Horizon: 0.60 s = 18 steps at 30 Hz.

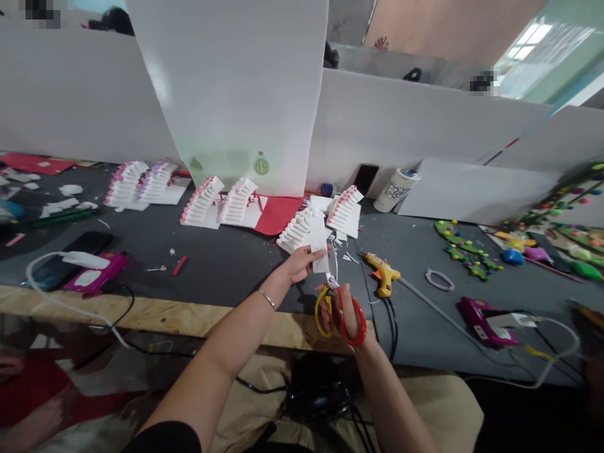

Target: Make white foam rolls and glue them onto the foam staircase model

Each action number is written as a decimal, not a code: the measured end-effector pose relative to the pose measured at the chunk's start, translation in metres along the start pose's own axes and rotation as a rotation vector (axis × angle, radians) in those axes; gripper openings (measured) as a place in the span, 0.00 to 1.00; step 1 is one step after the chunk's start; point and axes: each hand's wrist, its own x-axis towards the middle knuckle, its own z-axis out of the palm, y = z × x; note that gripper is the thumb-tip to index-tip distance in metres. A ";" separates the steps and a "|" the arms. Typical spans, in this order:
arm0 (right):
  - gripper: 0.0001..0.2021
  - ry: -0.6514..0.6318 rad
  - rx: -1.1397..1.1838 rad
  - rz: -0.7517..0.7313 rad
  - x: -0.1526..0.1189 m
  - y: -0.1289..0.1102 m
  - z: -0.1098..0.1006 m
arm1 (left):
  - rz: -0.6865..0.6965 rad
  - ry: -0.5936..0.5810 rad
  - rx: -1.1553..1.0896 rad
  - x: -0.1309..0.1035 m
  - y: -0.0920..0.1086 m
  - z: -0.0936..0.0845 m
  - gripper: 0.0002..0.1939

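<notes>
Near the table's front edge, my left hand (302, 264) is closed on a white paper piece (320, 259), thumb on top. My right hand (342, 313) holds scissors (359, 322) with one red and one yellow handle loop, fingers through the loops. The scissor blades are spread at the right edge of the paper, pointing away from me. Just beyond my left hand lies a white fan of rolled sticks (293, 231), partly hidden by the paper. A smaller fan with pink tips (343, 209) lies behind it to the right.
A yellow glue gun (383, 275) lies right of the scissors, its cable running off the front edge. More stick fans (202, 202) and red paper (278, 214) are at the left. A white cup (395, 190) stands by the partition; a magenta power box (486, 322) sits right.
</notes>
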 end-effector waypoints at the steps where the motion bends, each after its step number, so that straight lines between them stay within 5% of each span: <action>1: 0.32 0.014 0.004 -0.008 0.000 0.001 0.001 | -0.003 0.000 0.002 -0.001 0.000 0.001 0.14; 12: 0.32 0.102 -0.024 -0.057 0.001 0.016 0.001 | -0.026 -0.022 0.009 -0.008 0.004 0.008 0.13; 18: 0.31 0.043 0.055 -0.024 0.001 0.008 0.002 | -0.031 0.002 0.033 -0.006 0.000 0.007 0.13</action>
